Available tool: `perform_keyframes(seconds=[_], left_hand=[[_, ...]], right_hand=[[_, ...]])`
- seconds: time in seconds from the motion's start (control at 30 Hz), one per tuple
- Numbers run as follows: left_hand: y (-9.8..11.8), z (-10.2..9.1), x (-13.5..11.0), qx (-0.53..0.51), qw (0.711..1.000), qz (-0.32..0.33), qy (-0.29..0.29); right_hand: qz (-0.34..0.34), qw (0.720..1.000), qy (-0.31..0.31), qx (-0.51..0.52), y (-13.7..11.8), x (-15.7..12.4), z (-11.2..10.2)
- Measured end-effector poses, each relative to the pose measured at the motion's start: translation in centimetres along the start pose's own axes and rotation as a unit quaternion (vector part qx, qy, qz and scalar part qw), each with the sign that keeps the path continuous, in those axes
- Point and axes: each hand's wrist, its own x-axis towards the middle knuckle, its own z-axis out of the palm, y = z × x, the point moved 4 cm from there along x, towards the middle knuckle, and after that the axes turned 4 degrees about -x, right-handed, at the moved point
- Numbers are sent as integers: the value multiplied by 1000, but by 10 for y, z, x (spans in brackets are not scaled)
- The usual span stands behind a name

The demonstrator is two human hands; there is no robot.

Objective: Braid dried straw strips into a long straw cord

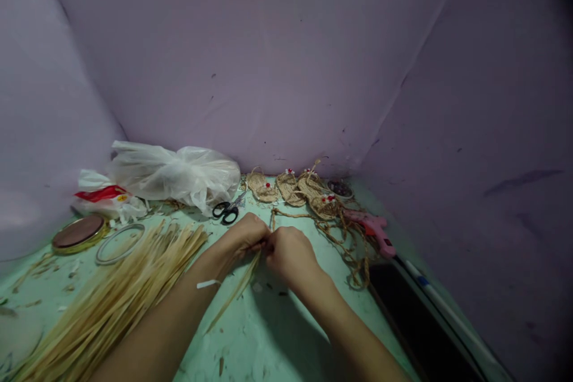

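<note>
My left hand (244, 236) and my right hand (289, 253) meet knuckle to knuckle over the green table (268, 334), both closed on a few pale straw strands (239, 286) that trail down toward me. A twisted straw cord (295, 215) runs from the pinch away to the right. A big bundle of loose straw strips (120, 292) lies left of my left forearm. Small woven straw sandals (290, 186) with red dots sit at the back wall.
Black scissors (227, 212) lie just beyond my left hand. A crumpled clear plastic bag (179, 174), a red-and-white packet (105, 197), a round tin lid (78, 233) and a ring (120, 243) are at the left. A pink glue gun (376, 230) and a dark slab (416, 322) lie right.
</note>
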Motion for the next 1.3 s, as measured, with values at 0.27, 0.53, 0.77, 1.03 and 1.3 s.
perform_keyframes(seconds=[0.27, 0.53, 0.77, 1.03, 1.3], left_hand=[[-12, -6, 11, -96, 990, -12, -105], [-15, -4, 15, -82, 991, 20, -104], [-13, -9, 13, -12, 998, 6, -67], [-4, -11, 9, 98, 994, 33, -36], [20, 1, -23, 350, 932, 66, 71]], right_hand=[[160, 911, -30, 380, 48, 18, -11], [187, 849, -140, 475, 30, 24, 35], [152, 810, -130, 551, 37, 25, 37], [177, 783, -126, 582, 40, 24, 45], [162, 774, -142, 596, 39, 22, 44]])
